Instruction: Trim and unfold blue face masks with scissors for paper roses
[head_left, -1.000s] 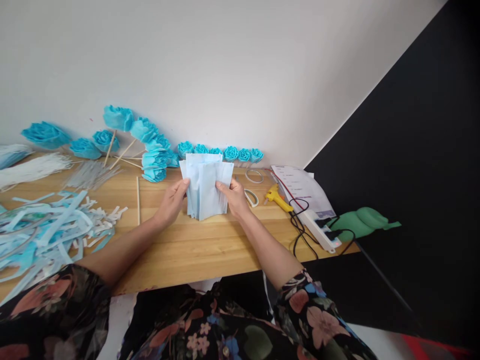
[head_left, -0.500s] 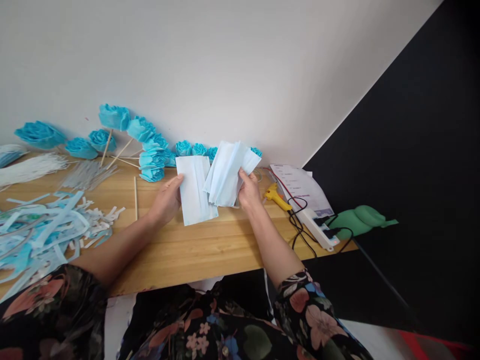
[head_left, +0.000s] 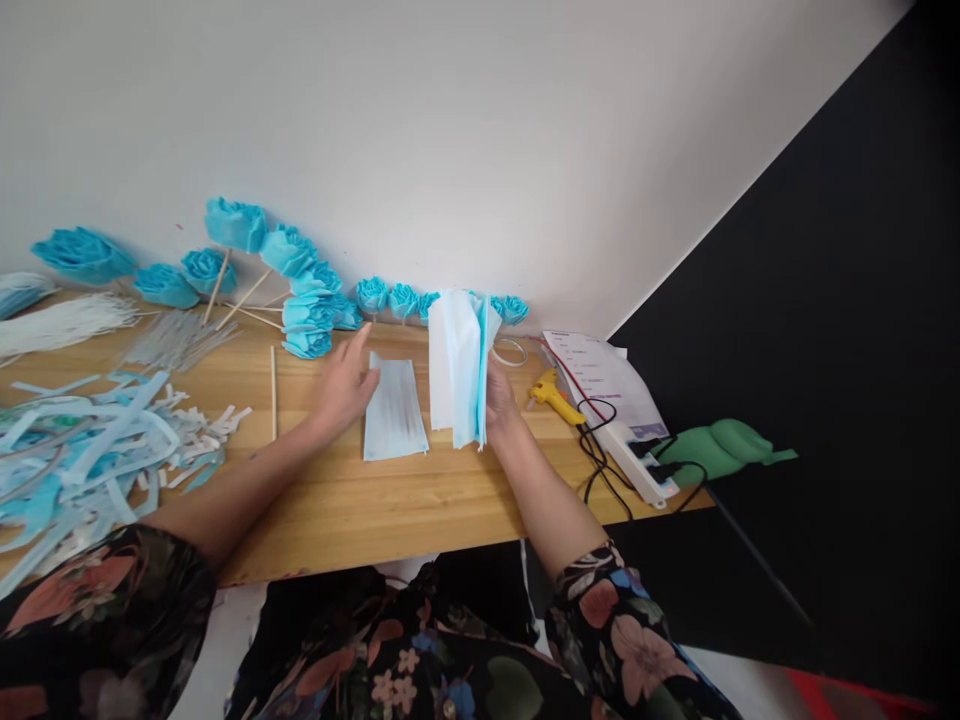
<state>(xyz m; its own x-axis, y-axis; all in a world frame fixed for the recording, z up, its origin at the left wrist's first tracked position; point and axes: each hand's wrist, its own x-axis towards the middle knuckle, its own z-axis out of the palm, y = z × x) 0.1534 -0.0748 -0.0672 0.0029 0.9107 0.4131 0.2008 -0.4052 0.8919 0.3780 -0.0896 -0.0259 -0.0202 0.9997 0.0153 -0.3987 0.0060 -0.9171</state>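
Note:
My right hand (head_left: 501,400) holds several pale blue and white pleated sheets (head_left: 459,365) upright above the table, its fingers partly hidden behind them. A single pale blue sheet (head_left: 395,410) lies flat on the wooden table (head_left: 360,510), between my hands. Just left of that sheet, my left hand (head_left: 346,380) is raised with its fingers apart and nothing in it; it is slightly blurred.
Blue fabric-like flowers (head_left: 307,310), some on sticks, line the wall. Cut strips (head_left: 82,450) are heaped at the left beside a thin stick (head_left: 274,393). At the right are a yellow glue gun (head_left: 556,397), a power strip (head_left: 637,465), papers (head_left: 604,375) and a green object (head_left: 712,448).
My left hand has let go of one sheet, which now lies on the table. The sheets in my right hand have turned more upright.

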